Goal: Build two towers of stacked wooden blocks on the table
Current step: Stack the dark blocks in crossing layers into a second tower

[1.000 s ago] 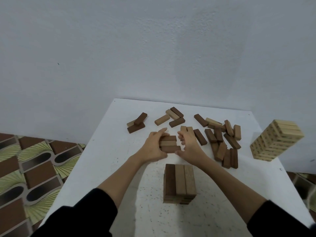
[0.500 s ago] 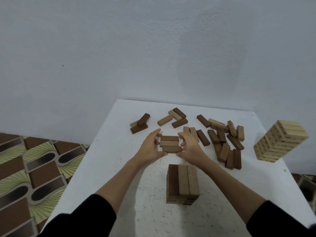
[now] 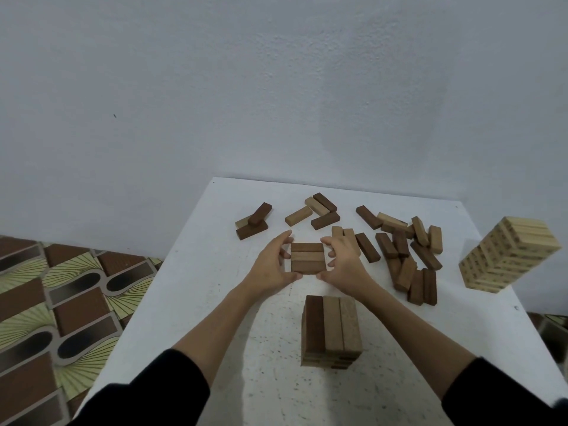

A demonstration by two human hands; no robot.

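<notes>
Nearest the person, a short stack of brown and tan wooden blocks (image 3: 331, 332) stands on the white speckled table (image 3: 190, 290), its top layer three blocks laid side by side running away from the viewer; a few layers show beneath.

Just beyond it, both hands frame a row of three brown blocks (image 3: 308, 258) set side by side crosswise. The left hand (image 3: 270, 264) has its thumb curled at the near corner and its fingers against the left ends; the right hand (image 3: 344, 261) mirrors it on the right ends. Together they squeeze the row from both sides. Whether the row rests on the table or is lifted clear cannot be told.

Farther back lie many loose dark and light wooden blocks (image 3: 408, 250), some in a heap to the right, others scattered toward the far edge.

At the right edge stands a tall pale wooden block tower (image 3: 510, 256), which looks finished.

By this reckoning one tower is done and the second is only begun, with many layers left.
</notes>
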